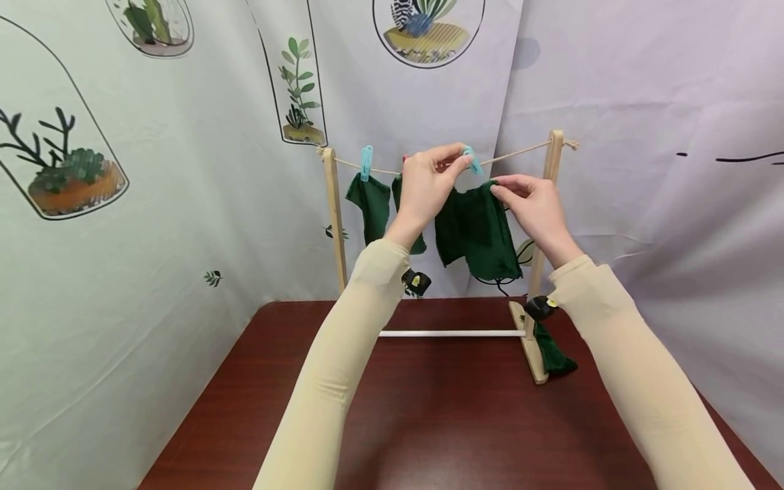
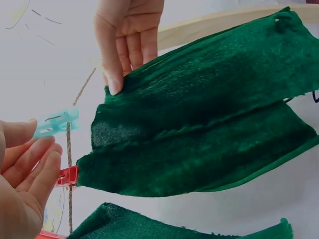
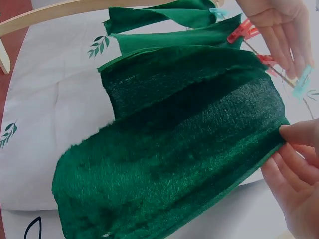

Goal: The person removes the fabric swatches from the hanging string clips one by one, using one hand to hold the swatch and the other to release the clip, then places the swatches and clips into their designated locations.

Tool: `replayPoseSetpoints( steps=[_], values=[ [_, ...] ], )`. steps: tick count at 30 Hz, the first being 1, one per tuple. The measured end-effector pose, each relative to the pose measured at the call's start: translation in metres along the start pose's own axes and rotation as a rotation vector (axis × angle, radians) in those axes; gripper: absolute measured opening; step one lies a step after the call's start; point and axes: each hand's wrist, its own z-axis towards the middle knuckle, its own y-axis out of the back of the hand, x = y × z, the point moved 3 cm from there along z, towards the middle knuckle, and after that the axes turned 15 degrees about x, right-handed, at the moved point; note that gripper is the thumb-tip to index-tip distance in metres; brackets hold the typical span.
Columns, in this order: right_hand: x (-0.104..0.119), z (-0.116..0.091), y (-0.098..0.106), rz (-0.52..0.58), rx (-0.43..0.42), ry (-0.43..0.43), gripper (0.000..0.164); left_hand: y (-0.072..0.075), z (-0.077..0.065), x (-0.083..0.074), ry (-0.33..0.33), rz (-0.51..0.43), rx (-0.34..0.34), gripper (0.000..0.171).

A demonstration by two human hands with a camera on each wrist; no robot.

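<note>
My left hand (image 1: 425, 184) pinches a turquoise clothespin (image 1: 474, 160) at the rope line (image 1: 517, 153). The top right corner of small dark green velvet trousers (image 1: 484, 235) is between the thumb and fingers of my right hand (image 1: 534, 207), just below the rope. A red clothespin (image 2: 68, 176) clips the trousers' other top corner to the rope. In the right wrist view, the turquoise pin stands apart from the trousers' held corner. Further left hang two more green cloth pieces, one (image 1: 371, 204) under another turquoise clothespin (image 1: 366, 162), the other (image 1: 418, 241) partly behind my left hand.
Wooden posts (image 1: 335, 218) hold up the rope at both ends, with a white bar (image 1: 453, 333) joining them low down. Another green cloth (image 1: 554, 354) lies by the right wooden foot (image 1: 531, 350) on the reddish-brown table (image 1: 441, 408). A printed curtain (image 1: 214, 204) hangs behind.
</note>
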Motion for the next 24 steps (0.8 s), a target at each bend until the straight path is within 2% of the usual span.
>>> replayPoseSetpoints(
  steps=[10, 16, 24],
  values=[
    [-0.005, -0.003, 0.004, -0.026, -0.002, -0.031, 0.036, 0.002, -0.001, -0.008, 0.002, -0.034, -0.004, 0.024],
    [-0.008, -0.005, 0.008, -0.073, 0.0, -0.026, 0.034, 0.004, -0.004, -0.008, 0.025, -0.048, 0.024, 0.028],
    [-0.005, -0.012, 0.023, -0.095, 0.002, -0.032, 0.036, 0.019, -0.013, -0.006, 0.039, -0.073, 0.017, 0.03]
  ],
)
